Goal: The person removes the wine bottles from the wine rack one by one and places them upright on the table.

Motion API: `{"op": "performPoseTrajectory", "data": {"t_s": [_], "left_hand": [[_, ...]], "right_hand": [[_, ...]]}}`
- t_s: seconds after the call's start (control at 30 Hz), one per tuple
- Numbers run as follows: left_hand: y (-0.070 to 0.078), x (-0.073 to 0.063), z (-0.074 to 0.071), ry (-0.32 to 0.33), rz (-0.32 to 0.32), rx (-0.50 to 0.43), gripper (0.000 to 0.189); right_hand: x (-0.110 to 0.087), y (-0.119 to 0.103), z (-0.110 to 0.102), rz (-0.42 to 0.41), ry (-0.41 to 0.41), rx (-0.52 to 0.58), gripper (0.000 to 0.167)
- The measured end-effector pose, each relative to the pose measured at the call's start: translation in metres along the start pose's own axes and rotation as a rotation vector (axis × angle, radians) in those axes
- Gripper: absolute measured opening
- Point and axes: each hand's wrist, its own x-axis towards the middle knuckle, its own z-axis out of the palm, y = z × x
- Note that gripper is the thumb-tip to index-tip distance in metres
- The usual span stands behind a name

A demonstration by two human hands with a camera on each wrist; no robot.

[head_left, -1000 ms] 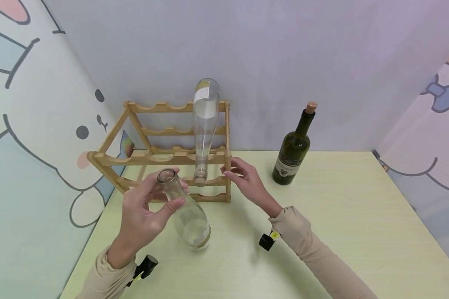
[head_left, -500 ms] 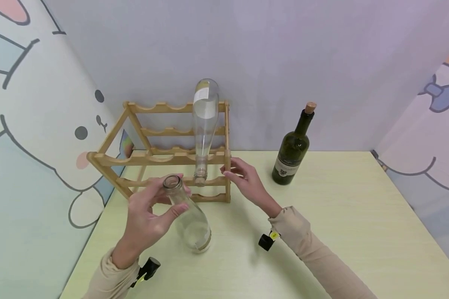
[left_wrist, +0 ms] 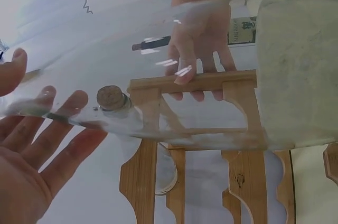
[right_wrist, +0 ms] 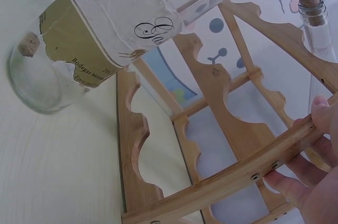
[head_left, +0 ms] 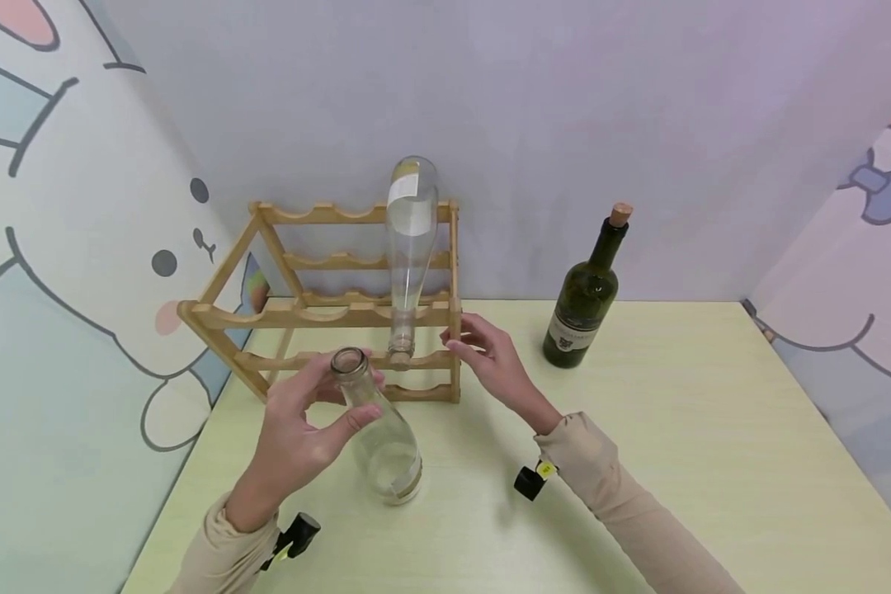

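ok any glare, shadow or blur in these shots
Left wrist: small white glints on the clear bottle; head: a soft shadow on the table by the right sleeve; right wrist: large lettering on the label looks fairly sharp.

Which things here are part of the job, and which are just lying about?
In the job, likely:
open clear bottle, in the left grip
wooden rack, held by the right grip
corked clear bottle, lying on the wooden rack

Seemingly idle:
corked green bottle, standing apart on the table
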Motion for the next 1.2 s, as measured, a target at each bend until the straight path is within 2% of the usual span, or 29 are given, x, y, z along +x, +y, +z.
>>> {"op": "performPoseTrajectory", "data": {"t_s": [0.3,0.53,0.67,0.8,0.93,1.03,1.2], "left_hand": [[-0.001,-0.004,-0.008,-0.052,-0.053,0.023,0.047],[-0.005,-0.002,-0.014,-0.088,-0.019,0.004,0.047],[-0.006,-0.002,-0.019,-0.067,-0.004,-0.042,0.044],[-0.008,-0.003,-0.027,-0.038,-0.014,-0.076,0.037],[-0.010,-0.003,-0.033,-0.019,-0.065,-0.061,0.032],[-0.011,-0.003,-0.037,-0.005,-0.109,-0.042,0.036],[-0.013,-0.002,-0.043,0.025,-0.155,-0.029,0.038]], "right_hand": [[0.001,0.001,0.002,0.000,-0.011,0.017,0.031],[0.001,0.001,-0.001,0.006,-0.034,0.019,0.033],[0.002,0.000,-0.004,0.027,-0.050,0.033,0.032],[0.001,-0.004,-0.006,0.052,-0.047,0.009,0.033],[-0.001,-0.013,-0.008,0.087,-0.040,-0.070,0.032],[-0.004,-0.021,-0.011,0.117,-0.037,-0.144,0.032],[-0.008,-0.029,-0.015,0.159,-0.034,-0.200,0.032]]}}
